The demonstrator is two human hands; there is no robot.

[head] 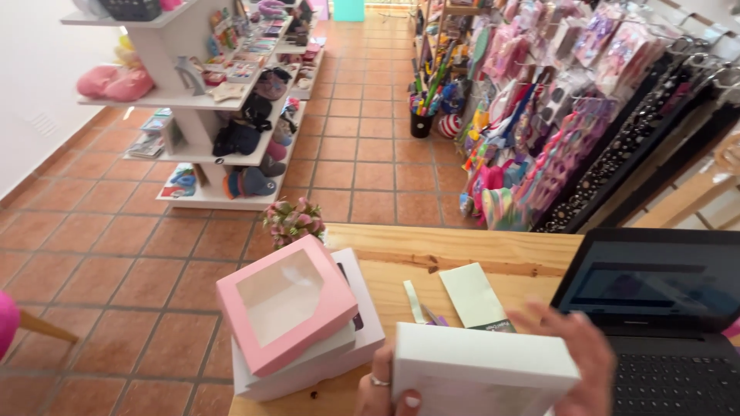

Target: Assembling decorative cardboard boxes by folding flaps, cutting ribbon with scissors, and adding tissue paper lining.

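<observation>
I hold a flat white box (482,368) at the bottom middle of the view, just above a wooden counter (447,248). My left hand (379,385), with a ring on one finger, grips its left edge. My right hand (582,354) grips its right side, fingers spread behind it. To the left, a pink box with a clear window lid (284,302) lies tilted on top of a larger white box (362,339). A pale green envelope (474,296) and a narrow pale strip (415,300) lie on the counter beyond the held box.
An open black laptop (655,308) stands at the counter's right. A small pink flower bunch (293,219) sits at the counter's far left corner. White shelves with toys and bags (208,100) stand left; hanging accessory racks (555,115) line the right. A terracotta tile aisle (362,115) runs between.
</observation>
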